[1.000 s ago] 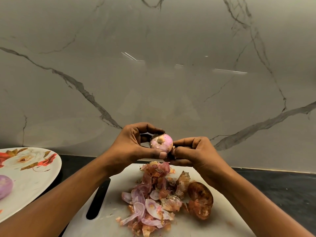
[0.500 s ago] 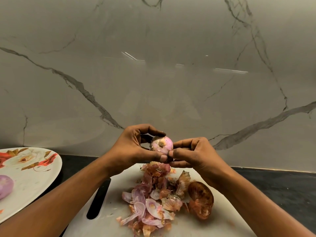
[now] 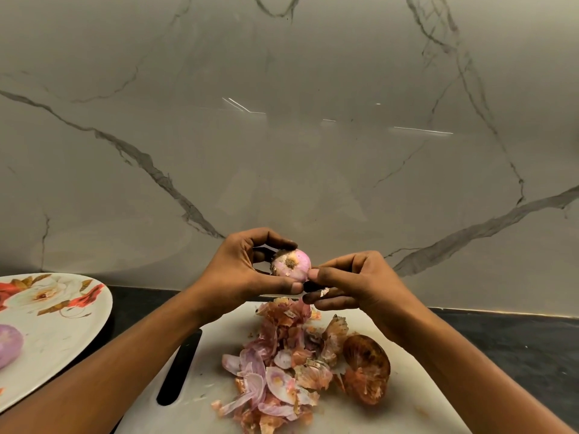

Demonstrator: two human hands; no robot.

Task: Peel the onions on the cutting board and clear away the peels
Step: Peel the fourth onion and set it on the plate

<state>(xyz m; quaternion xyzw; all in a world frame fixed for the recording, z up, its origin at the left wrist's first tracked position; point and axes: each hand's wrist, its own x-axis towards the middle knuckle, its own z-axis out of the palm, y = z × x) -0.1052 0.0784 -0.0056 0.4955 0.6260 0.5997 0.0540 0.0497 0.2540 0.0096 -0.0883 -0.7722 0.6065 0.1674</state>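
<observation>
Onion [image 3: 293, 266], firm and likely slick, sits gripped in your left hand [image 3: 241, 274] above the cutting board [image 3: 225, 336]. Your right hand [image 3: 354, 283] pinches a papery scrap [image 3: 324, 292]; lift skin near the root.

Pink onion [image 3: 293, 266] aloft; peels [image 3: 282, 371], perhaps a brown onion [image 3: 366, 369], on board [image 3: 407, 402].

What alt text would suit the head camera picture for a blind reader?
Two hands hold a pink onion above a white cutting board: the left hand grips it, the right hand pinches its side. On the board lie peels and a brown onion; a flowered plate at left holds a peeled onion.
</observation>
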